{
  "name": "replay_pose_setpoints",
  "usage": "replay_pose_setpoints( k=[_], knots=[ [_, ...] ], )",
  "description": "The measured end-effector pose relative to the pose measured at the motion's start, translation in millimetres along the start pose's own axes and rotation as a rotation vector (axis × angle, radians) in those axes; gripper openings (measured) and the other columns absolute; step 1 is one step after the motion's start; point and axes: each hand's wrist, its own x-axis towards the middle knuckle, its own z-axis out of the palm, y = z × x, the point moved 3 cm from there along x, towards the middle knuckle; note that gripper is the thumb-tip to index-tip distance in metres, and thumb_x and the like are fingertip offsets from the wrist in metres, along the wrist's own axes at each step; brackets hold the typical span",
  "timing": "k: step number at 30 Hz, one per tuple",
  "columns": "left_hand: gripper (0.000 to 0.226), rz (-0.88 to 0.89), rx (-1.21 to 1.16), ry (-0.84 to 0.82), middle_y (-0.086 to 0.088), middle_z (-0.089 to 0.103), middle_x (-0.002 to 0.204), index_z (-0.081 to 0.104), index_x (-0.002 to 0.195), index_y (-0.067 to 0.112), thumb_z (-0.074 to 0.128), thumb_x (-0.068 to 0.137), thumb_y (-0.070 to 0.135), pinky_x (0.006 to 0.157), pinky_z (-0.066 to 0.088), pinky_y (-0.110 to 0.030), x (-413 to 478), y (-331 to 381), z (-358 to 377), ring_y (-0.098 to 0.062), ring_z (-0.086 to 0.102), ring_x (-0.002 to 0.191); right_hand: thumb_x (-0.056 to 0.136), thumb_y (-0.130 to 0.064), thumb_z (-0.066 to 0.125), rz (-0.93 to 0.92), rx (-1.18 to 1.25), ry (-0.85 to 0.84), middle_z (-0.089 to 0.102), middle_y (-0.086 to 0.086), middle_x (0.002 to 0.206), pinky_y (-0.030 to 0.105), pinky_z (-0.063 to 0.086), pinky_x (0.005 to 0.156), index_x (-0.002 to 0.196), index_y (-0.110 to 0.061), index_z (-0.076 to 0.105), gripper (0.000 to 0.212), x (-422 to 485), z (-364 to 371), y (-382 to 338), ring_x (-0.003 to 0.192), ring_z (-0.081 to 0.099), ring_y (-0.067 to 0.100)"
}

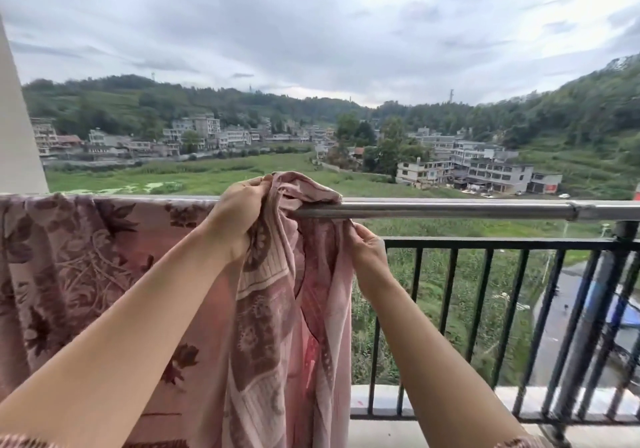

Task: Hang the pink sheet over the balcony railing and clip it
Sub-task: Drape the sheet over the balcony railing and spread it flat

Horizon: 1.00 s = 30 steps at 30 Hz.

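Over the balcony railing (502, 243) hangs the pink sheet (86, 267). It has dark flowers on it. It covers the left part of the shiny top bar (450, 209) and drops down on the near side. At its right end the cloth is bunched up on the bar. The left grip (239, 215) is closed tight round that bunch, right on top of the bar. The right grip (367, 252) is just under the bar and pinches the sheet's edge with its fingertips (353, 227). Thin black bars (485, 309) stand below on the right. Far off are green fields (214, 174), houses (485, 170), hills (138, 101) and a cloudy sky (311, 32).
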Motion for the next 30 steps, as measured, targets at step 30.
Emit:
replay_pose_setpoints(
  k=[30],
  knots=[
    [0.015, 0.610, 1.464, 0.519, 0.007, 0.046, 0.059, 0.049, 0.074, 0.019, 0.061, 0.075, 0.010, 0.052, 0.045, -0.031, -26, -97, 190, -0.018, 0.047, 0.055, 0.077, -0.007, 0.063, -0.322, -0.323, -0.320, 0.066, -0.005, 0.066, 0.021, 0.040, 0.054, 0.076, -0.017, 0.066, 0.011, 8, -134, 10, 0.054, 0.052, 0.002]
  ],
)
